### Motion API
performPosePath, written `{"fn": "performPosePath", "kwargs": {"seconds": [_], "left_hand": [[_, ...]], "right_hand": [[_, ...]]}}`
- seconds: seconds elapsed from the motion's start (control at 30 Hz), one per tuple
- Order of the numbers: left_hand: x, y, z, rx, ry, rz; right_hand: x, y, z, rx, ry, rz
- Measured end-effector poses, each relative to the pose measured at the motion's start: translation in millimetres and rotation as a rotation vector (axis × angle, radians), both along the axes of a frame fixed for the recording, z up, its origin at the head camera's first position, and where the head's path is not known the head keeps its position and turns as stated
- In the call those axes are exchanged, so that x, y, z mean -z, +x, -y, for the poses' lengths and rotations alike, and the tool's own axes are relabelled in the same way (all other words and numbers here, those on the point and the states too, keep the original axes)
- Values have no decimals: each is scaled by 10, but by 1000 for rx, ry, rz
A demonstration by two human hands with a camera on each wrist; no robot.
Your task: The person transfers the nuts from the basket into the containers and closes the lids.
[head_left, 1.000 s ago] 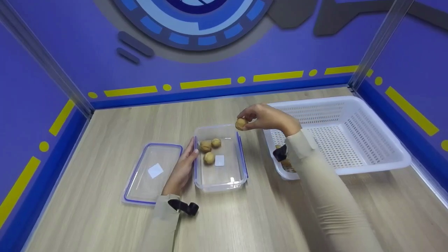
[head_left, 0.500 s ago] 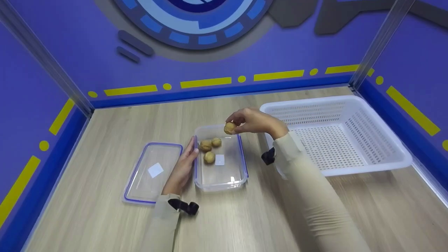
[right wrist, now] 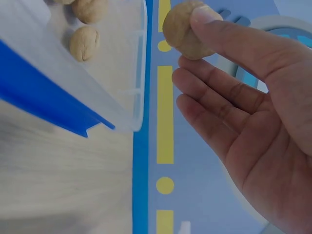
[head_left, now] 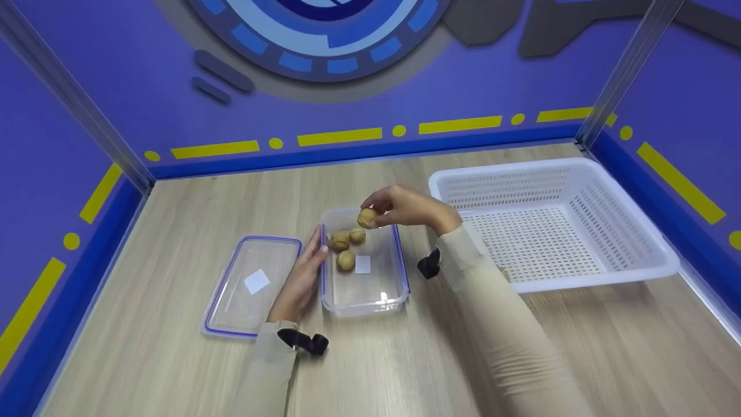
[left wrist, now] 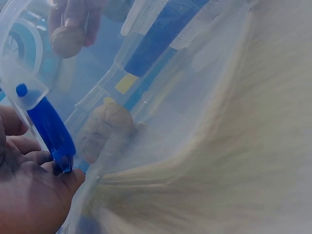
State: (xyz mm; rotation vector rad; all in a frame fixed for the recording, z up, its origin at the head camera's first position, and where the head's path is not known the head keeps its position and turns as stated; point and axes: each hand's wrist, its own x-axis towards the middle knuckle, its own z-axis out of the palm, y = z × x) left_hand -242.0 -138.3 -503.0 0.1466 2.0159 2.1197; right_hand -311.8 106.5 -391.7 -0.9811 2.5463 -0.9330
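Observation:
My right hand (head_left: 399, 207) pinches a walnut (head_left: 367, 218) between thumb and fingers, over the far end of a clear plastic food container (head_left: 385, 289). The same held walnut (right wrist: 187, 30) shows large in the right wrist view, the other fingers spread behind it. Inside the container, 3 walnuts (head_left: 345, 260) lie toward the left wall, beside a white square label. My left hand (head_left: 302, 275) grips the container's left side, its thumb at the rim. In the left wrist view, its fingers (left wrist: 41, 158) curl at the blue latch (left wrist: 51, 129).
A clear lid (head_left: 231, 307) with a blue seal lies left of the container. To the right stands a white perforated basket (head_left: 631, 272), its near left corner hidden by my right sleeve. Purple-blue panels (head_left: 370, 110) wall the table at the back and sides.
My right hand has moved left with its walnut, from beside the basket to over the container. The left hand and container have stayed in place.

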Motion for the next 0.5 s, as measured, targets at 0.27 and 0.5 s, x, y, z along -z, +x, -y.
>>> {"fn": "performPosePath", "kwargs": {"seconds": [0.27, 0.5], "left_hand": [[20, -4, 3, -5, -5, 14], [22, -4, 8, 8, 10, 10]], "right_hand": [[88, 7, 79, -8, 2, -3], [161, -4, 153, 17, -7, 24]]}}
